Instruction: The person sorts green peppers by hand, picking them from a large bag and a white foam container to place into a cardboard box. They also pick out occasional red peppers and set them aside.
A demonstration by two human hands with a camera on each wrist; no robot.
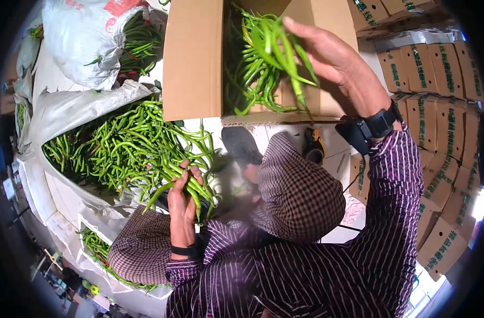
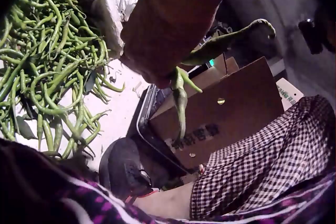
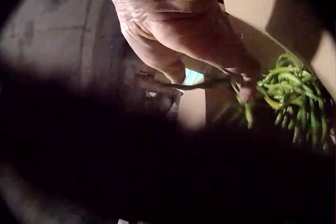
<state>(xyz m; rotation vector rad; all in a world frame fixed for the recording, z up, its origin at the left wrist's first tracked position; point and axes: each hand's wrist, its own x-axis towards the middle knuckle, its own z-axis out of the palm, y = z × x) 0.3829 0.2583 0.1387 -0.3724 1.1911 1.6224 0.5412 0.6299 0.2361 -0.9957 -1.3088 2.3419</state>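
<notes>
My right hand (image 1: 334,58) is over the open cardboard box (image 1: 193,63) in the head view, gripping a bunch of long green chili peppers (image 1: 284,53) between thumb and fingers. Beneath that bunch, more green peppers (image 1: 260,87) lie inside the box. Lower left, my left hand (image 1: 182,208) holds a few green peppers (image 1: 191,184) in its curled fingers, beside the open white sack's heap of peppers (image 1: 130,140). The left wrist view shows pepper tips (image 2: 180,106) sticking out under the dark left hand (image 2: 168,29). Much of the right wrist view is blacked out.
Another white sack (image 1: 77,42) with peppers stands at the upper left. Stacked printed cartons (image 1: 448,127) line the right side. Checkered-clothed knees (image 1: 300,196) and a dark shoe (image 1: 243,144) sit between the sack and the box.
</notes>
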